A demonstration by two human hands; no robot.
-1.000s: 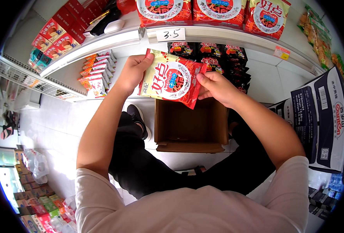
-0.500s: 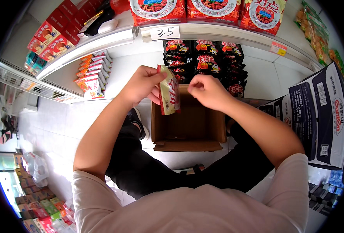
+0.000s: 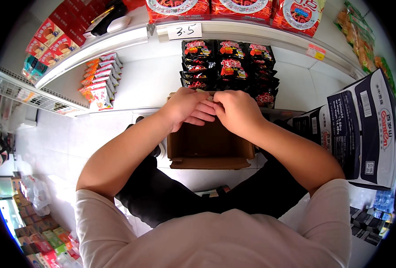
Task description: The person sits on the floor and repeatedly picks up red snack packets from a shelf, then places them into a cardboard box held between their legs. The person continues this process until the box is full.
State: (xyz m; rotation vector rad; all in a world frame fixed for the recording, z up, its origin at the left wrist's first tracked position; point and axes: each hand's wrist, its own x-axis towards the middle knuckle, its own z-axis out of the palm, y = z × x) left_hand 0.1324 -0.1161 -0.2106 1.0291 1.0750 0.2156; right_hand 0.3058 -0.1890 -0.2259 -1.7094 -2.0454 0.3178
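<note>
My left hand (image 3: 190, 109) and my right hand (image 3: 236, 110) meet above the far end of an open cardboard box (image 3: 210, 162). Between the thumbs shows a small cream edge of a snack packet (image 3: 205, 94); the rest of it is hidden. My left thumb presses on the packet while the other left fingers reach toward my right hand. The right fingers are curled in a pinch at the packet's end. The box stands between my legs, and its visible inside is dark brown.
Black noodle packets (image 3: 232, 67) stand in stacks on the low shelf beyond the box, with orange and white packets (image 3: 103, 85) to the left. Red bags (image 3: 296, 15) line the upper shelf, above its edge (image 3: 242, 27). A large dark-and-white carton (image 3: 363, 134) is at right.
My hands have come together, the left moving right and turning palm toward me. The packet, earlier held upright in my left hand, is now mostly hidden, with the right hand pinching its end.
</note>
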